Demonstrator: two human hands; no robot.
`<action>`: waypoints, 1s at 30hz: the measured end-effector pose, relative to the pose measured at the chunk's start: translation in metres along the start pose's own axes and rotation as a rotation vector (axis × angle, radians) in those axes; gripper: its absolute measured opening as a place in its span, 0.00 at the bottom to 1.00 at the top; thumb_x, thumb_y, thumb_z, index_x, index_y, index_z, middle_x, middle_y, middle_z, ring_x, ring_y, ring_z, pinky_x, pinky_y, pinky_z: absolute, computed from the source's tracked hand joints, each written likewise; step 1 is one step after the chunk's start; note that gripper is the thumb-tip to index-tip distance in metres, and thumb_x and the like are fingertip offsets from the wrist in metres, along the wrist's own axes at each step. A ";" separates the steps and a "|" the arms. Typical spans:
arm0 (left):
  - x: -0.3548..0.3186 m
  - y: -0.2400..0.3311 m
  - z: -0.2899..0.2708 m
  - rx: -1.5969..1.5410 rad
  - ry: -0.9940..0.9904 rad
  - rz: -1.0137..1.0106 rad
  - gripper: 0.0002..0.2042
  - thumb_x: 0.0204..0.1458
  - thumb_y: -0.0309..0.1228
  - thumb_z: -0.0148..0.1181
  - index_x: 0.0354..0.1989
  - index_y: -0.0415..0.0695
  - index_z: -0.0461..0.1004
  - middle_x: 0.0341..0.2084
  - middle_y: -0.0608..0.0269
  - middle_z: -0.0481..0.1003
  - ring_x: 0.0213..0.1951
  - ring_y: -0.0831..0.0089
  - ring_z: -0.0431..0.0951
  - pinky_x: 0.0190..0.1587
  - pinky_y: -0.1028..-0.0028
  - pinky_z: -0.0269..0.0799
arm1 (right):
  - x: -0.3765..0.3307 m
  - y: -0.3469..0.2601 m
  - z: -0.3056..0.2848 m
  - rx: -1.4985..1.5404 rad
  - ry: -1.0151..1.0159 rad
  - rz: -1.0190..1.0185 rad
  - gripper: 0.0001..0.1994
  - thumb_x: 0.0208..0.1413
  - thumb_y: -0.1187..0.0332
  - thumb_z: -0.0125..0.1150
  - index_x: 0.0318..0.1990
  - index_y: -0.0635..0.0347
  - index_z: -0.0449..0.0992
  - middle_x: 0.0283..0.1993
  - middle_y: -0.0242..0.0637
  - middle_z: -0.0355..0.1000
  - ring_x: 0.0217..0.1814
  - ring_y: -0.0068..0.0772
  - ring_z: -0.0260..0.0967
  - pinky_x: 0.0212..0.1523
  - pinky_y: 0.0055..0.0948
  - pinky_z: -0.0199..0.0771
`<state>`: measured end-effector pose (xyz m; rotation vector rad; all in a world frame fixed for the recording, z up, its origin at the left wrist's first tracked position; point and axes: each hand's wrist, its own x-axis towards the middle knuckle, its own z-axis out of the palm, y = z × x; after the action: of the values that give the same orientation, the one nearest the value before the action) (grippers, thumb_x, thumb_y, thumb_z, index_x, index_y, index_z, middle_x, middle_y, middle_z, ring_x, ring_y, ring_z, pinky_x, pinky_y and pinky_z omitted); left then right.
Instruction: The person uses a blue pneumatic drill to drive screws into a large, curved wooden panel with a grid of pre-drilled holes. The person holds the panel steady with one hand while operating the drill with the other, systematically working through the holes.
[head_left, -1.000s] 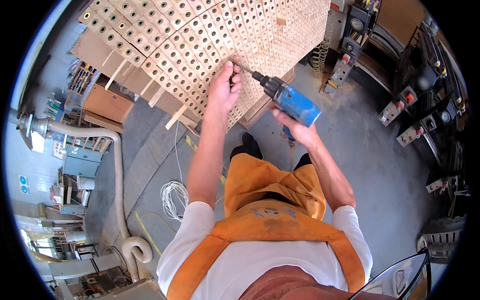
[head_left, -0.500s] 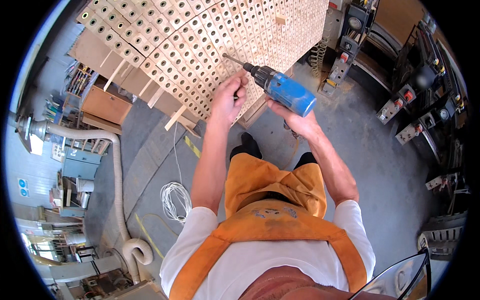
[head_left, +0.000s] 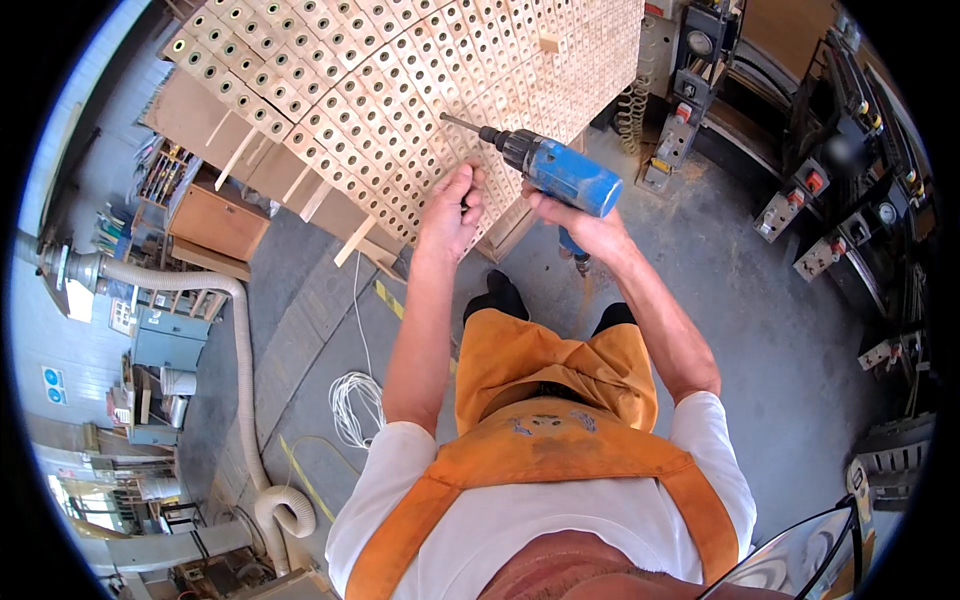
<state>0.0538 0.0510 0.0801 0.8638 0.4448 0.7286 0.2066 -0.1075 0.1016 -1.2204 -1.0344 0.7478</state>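
My right hand (head_left: pixel 585 222) is wrapped round the handle of a blue power drill (head_left: pixel 575 175). Its long bit (head_left: pixel 462 123) points left, the tip over rows of pale wooden blocks (head_left: pixel 385 130). Whether the tip touches a block I cannot tell. Below that hand a blue part with a metal fitting (head_left: pixel 578 252) shows. Each block has round holes; those toward the left have metal-rimmed ones. My left hand (head_left: pixel 452 215) is half-curled at the near edge of the blocks, apart from the drill. Something small and dark shows between its fingers, too small to name.
Thin wooden strips (head_left: pixel 355 240) stick out from under the blocks on the left. A loose wooden piece (head_left: pixel 549 43) lies on top farther back. On the floor are a coiled white cable (head_left: pixel 355 408) and a ribbed hose (head_left: pixel 243 370). Machines (head_left: pixel 800 210) line the right.
My left hand has drawn back toward me, away from the drill's chuck. The drill has shifted slightly left with my right hand, and the whole view has turned a little.
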 end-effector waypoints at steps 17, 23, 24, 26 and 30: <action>0.017 0.025 0.018 0.185 -0.089 0.043 0.13 0.62 0.39 0.51 0.43 0.41 0.70 0.25 0.70 0.66 0.20 0.87 0.60 0.17 0.87 0.54 | -0.035 0.012 -0.052 0.115 -0.108 0.074 0.17 0.49 0.70 0.68 0.48 0.59 0.75 0.40 0.34 0.77 0.45 0.26 0.73 0.37 0.30 0.74; 0.039 0.036 0.043 -0.081 -0.064 0.133 0.14 0.63 0.39 0.48 0.48 0.41 0.69 0.26 0.72 0.65 0.22 0.85 0.60 0.18 0.87 0.55 | -0.015 0.003 -0.007 0.075 0.064 -0.018 0.12 0.52 0.72 0.65 0.45 0.61 0.76 0.40 0.32 0.77 0.40 0.23 0.72 0.40 0.26 0.73; 0.041 0.038 0.044 -0.129 -0.070 0.153 0.15 0.63 0.39 0.48 0.49 0.41 0.68 0.26 0.72 0.65 0.23 0.85 0.60 0.19 0.87 0.55 | -0.009 0.000 -0.003 0.130 0.068 0.003 0.12 0.52 0.73 0.65 0.44 0.60 0.77 0.40 0.32 0.77 0.40 0.22 0.72 0.41 0.25 0.73; 0.045 0.037 0.038 -0.170 -0.121 0.160 0.15 0.64 0.38 0.47 0.52 0.41 0.67 0.27 0.70 0.65 0.24 0.83 0.62 0.19 0.85 0.56 | 0.002 -0.006 -0.005 0.199 0.022 0.016 0.09 0.53 0.73 0.64 0.42 0.61 0.76 0.37 0.32 0.76 0.36 0.22 0.71 0.35 0.24 0.73; 0.036 0.027 0.037 -0.200 -0.107 0.150 0.13 0.64 0.38 0.47 0.52 0.45 0.67 0.28 0.70 0.66 0.23 0.83 0.62 0.19 0.86 0.56 | 0.005 -0.009 -0.012 0.231 0.012 0.044 0.09 0.53 0.74 0.62 0.42 0.61 0.76 0.37 0.33 0.76 0.36 0.23 0.71 0.32 0.24 0.72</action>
<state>0.0908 0.0695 0.1209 0.7489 0.2082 0.8454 0.2184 -0.1098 0.1111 -1.0498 -0.8870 0.8684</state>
